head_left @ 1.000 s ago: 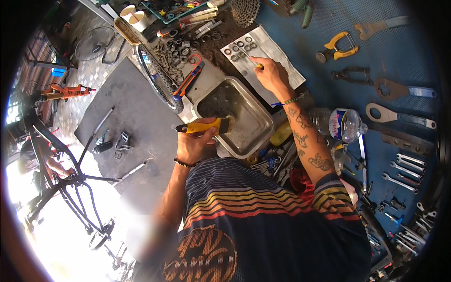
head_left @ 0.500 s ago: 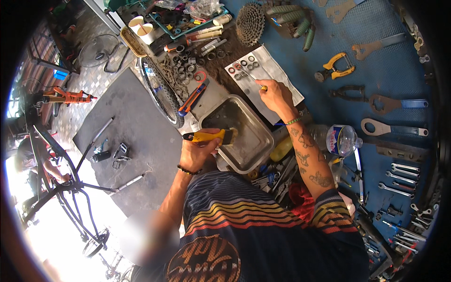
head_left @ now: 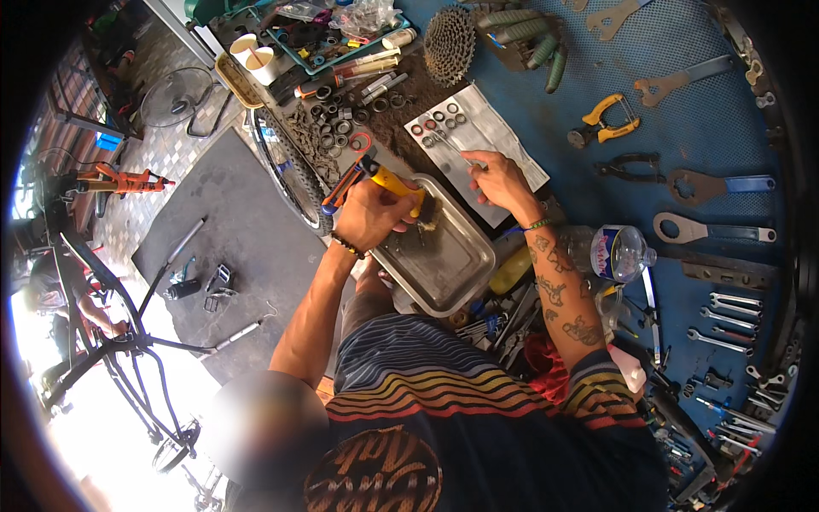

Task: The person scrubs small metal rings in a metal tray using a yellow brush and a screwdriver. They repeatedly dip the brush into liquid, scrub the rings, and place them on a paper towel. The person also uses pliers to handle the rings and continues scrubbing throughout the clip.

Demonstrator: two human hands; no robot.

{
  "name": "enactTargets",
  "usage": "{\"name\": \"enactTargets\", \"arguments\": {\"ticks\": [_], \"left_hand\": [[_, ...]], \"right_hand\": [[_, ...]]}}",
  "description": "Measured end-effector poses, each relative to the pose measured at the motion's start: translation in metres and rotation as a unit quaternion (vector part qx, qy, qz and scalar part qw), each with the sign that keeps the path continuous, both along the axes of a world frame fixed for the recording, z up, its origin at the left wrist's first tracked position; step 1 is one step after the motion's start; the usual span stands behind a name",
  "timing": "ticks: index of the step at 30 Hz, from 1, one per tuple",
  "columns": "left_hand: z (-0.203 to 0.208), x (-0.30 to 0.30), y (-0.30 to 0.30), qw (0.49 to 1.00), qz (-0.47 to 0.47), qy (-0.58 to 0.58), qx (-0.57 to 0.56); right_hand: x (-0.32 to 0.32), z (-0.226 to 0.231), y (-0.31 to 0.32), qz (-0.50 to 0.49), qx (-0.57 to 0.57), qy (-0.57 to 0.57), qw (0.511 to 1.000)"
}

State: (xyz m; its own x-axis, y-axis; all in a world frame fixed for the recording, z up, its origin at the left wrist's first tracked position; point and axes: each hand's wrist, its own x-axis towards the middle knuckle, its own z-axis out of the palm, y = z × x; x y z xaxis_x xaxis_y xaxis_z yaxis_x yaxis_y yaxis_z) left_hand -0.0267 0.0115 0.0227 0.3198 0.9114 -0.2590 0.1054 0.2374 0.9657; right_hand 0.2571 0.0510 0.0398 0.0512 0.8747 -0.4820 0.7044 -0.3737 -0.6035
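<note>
My left hand [head_left: 374, 212] is shut on a yellow-handled brush [head_left: 397, 183]. Its bristle end rests over the far end of a steel tray [head_left: 478, 282] on the blue workbench. My right hand [head_left: 499, 179] reaches onto a white sheet of paper [head_left: 499, 119] behind the tray. It pinches a thin metal piece [head_left: 452, 154] next to several small rings [head_left: 439, 124] laid out on the paper. A red-and-blue-handled tool [head_left: 345, 179] lies just left of my left hand.
A sprocket cassette [head_left: 450, 34], a teal parts tray [head_left: 341, 34] and loose bearings lie at the back. Yellow pliers [head_left: 607, 118], wrenches [head_left: 712, 229] and a plastic bottle [head_left: 616, 252] fill the right. A bicycle wheel [head_left: 290, 175] leans at the bench's left edge above a grey floor mat [head_left: 230, 239].
My left hand has carried the yellow brush from the tray's near-left edge up to its far end. My right hand stays on the white paper.
</note>
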Motion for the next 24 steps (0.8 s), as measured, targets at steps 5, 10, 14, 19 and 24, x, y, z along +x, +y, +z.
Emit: {"name": "enactTargets", "arguments": {"ticks": [5,10,14,19,24], "left_hand": [[-0.003,0.006,-0.016,0.997,-0.053,0.037,-0.038],[-0.013,0.002,-0.044,0.993,-0.044,-0.002,-0.106],[-0.020,-0.004,-0.059,0.991,-0.042,-0.004,-0.126],[-0.028,-0.007,-0.071,0.989,-0.014,-0.014,-0.148],[-0.028,-0.010,-0.070,0.987,-0.034,-0.017,-0.153]], "right_hand": [[0.001,0.004,-0.007,-0.044,-0.023,0.100,0.994],[0.005,-0.012,-0.007,-0.061,-0.054,0.175,0.981],[0.004,-0.019,-0.008,-0.078,-0.021,0.190,0.978],[-0.001,-0.011,-0.006,-0.090,-0.033,0.182,0.979],[0.004,-0.010,-0.004,-0.101,-0.068,0.278,0.953]]}}
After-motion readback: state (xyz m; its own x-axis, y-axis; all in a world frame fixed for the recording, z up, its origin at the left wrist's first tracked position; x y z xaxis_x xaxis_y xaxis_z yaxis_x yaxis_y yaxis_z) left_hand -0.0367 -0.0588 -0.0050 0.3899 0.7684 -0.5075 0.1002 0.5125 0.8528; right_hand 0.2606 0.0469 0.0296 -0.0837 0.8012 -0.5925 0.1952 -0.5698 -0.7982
